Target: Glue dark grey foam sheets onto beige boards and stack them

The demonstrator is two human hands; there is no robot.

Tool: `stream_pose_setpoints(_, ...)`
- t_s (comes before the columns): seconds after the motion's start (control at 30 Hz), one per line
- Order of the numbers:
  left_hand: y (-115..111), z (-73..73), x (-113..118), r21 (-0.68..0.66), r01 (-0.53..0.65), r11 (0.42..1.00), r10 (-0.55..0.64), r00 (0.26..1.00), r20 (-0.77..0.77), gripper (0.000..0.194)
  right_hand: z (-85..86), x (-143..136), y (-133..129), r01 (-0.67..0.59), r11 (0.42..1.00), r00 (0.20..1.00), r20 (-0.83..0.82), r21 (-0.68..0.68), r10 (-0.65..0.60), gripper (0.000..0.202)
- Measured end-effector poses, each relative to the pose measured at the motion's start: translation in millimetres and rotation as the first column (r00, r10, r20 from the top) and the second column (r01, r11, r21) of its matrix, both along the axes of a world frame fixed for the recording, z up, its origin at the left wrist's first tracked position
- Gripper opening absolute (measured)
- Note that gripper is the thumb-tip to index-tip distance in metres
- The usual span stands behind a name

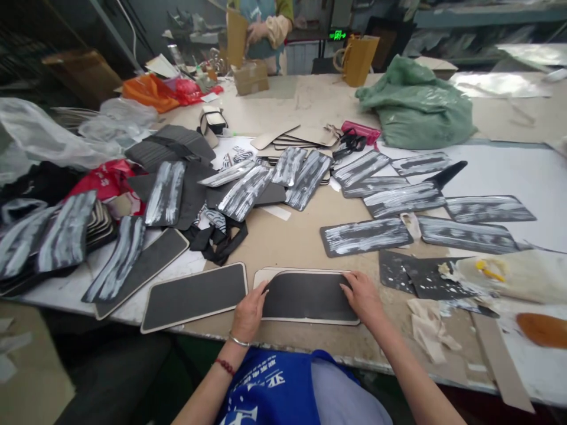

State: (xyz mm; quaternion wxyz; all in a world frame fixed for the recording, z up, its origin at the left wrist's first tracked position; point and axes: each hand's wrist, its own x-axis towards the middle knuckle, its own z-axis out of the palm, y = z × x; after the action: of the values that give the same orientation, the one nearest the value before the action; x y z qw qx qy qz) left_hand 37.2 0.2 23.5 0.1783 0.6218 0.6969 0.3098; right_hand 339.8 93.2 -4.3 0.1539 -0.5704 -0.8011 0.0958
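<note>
A dark grey rectangular panel (305, 296) with rounded corners lies over a cream-edged board (264, 274) at the table's front edge. My left hand (248, 313) pinches the panel's left end, which curls up slightly. At the opposite end my right hand (364, 298) grips the upper right corner between thumb and fingers. Just left of my left hand rests another cream-edged dark panel (195, 297), flat on the table. A third such panel (170, 254) is partly covered by a white-smeared dark strip (119, 257).
Several white-smeared dark pieces (365, 236) spread across the table. To the right are a glue-spotted black sheet (398, 271), a plastic-wrapped container (509, 274) and a crumpled cloth (432, 330). A green bag (416, 106) sits farther back. Across the table stands another person (266, 35).
</note>
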Motion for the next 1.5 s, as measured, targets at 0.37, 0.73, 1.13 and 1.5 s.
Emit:
stream_pose_setpoints(0.37,-15,7.7,3,0.277,0.171,0.946,-0.115,0.972,-0.205,0.048,2.4,0,14,-0.086,0.992,0.987,0.126,-0.090,0.097,0.027)
stream_pose_setpoints(0.73,-3,11.8,-20,-0.206,-0.382,0.901,0.432,0.839,0.330,0.030,25.6,11,-7,0.230,0.953,0.911,-0.303,-0.195,-0.281,0.034)
stream_pose_setpoints(1.13,30,43.7,-37,-0.665,-0.295,0.686,0.728,0.277,0.628,0.011,59.4,-94,-89,-0.492,0.849,0.852,-0.309,-0.193,0.423,0.037)
stream_pose_setpoints(1.5,6,43.9,-66,-0.568,-0.292,0.770,0.635,0.441,0.634,0.028,-2.7,-122,-6,-0.129,0.967,0.988,0.050,-0.218,0.143,0.032)
